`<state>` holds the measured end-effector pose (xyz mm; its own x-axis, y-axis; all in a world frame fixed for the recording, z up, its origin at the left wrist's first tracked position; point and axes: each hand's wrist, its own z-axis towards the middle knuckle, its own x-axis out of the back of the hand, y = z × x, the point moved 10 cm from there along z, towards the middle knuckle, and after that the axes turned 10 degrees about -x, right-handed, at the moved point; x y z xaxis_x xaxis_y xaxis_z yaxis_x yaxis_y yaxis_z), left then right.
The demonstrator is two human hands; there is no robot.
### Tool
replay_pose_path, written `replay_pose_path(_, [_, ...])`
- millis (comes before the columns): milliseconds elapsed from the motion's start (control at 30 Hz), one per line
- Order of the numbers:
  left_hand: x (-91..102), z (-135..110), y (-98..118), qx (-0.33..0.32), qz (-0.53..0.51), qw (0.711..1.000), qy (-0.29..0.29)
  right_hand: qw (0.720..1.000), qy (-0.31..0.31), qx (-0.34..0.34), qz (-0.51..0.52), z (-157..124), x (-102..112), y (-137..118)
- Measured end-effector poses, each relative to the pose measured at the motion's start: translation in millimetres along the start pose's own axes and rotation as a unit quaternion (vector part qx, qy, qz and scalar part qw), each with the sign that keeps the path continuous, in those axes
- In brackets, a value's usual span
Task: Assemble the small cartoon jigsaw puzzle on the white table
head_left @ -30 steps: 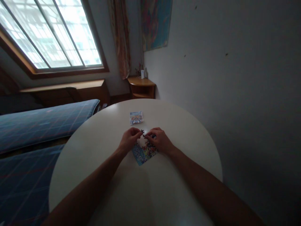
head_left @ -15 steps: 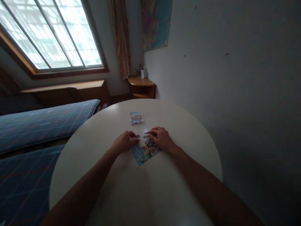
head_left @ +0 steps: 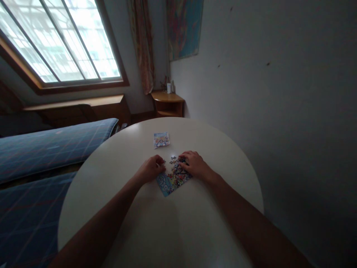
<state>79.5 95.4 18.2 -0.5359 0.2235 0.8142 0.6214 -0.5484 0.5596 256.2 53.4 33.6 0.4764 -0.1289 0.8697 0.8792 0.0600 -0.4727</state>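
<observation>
A partly joined jigsaw puzzle (head_left: 173,181), blue at its left corner and many-coloured elsewhere, lies flat on the white table. At its upper left edge, my left hand (head_left: 153,167) is closed with thumb and fingers together, a small jigsaw piece (head_left: 164,161) showing at the fingertips. My right hand (head_left: 193,163) rests over the puzzle's upper right part, its thumb and fingers apart and covering that section. Between the hands, several loose pieces (head_left: 173,159) lie just above the joined part.
A small printed picture sheet (head_left: 161,140) lies farther back on the round white table (head_left: 223,208). Left of the table are blue plaid cushions (head_left: 55,143). Behind it, a wooden corner stand (head_left: 167,97) holds small items. The wall (head_left: 279,111) runs close along the right.
My left hand's fingers have drawn in around the small piece and shifted slightly right. My right hand has moved a little to the right, its fingers still over the puzzle.
</observation>
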Motion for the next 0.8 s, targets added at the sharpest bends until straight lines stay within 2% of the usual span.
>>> replay_pose_path(133, [0.9,1.0,10.6,-0.019,-0.001,1.0,0.001,1.0,0.006,-0.02,-0.009,1.9,4.3,10.2])
replay_pose_path(300, [9.4,-2.1,32.7,-0.052,0.056,0.996,0.05,0.997,0.043,-0.066,-0.014,1.8,13.9,17.5])
replay_pose_path(400, [5.5,-4.6,42.9,-0.067,0.092,0.993,0.045,0.993,0.07,-0.095,-0.018,4.8,16.0,19.8])
replay_pose_path(567, [2.3,-6.6,45.9,-0.054,0.108,0.992,0.032,0.986,0.104,-0.129,-0.007,11.8,19.1,23.6])
replay_pose_path(633, [3.7,-6.9,47.3,-0.054,0.125,0.99,0.034,0.989,0.095,-0.113,0.007,12.6,18.0,20.2])
replay_pose_path(800, [3.3,-6.6,45.5,-0.036,0.165,0.985,0.021,0.999,0.018,0.023,0.026,4.2,4.4,-8.5])
